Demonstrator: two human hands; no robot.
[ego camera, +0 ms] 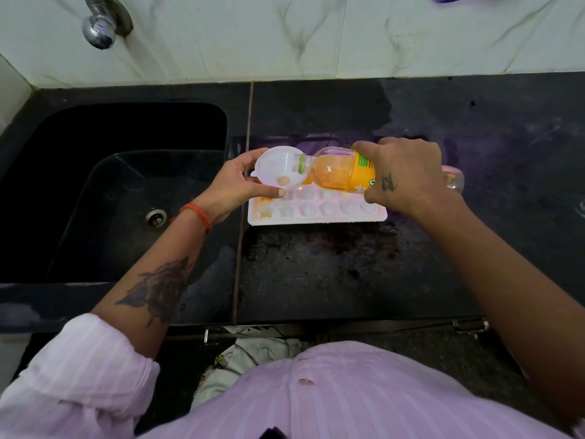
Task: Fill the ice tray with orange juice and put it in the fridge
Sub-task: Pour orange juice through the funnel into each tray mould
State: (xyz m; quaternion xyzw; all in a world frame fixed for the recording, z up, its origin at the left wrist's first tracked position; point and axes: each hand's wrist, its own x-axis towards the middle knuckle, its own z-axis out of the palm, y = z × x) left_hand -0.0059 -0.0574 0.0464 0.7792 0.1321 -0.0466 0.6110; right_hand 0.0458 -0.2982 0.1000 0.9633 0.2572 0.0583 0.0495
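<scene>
A white ice tray [319, 213] lies on the black counter [348, 274], with orange juice in some of its far-left cells. My left hand [232, 188] grips a white funnel [278, 167] held over the tray's left part; a little juice sits at the funnel's neck. My right hand [408, 175] holds a clear orange juice bottle [335, 172] tipped on its side, its open mouth inside the funnel. The bottle's bottom end sticks out past my right hand.
A deep black sink [126, 191] with a metal drain lies left of the tray. A chrome tap [101, 23] juts from the marble wall above it. The counter shows wet patches behind the tray. A cloth hangs below the counter's front edge.
</scene>
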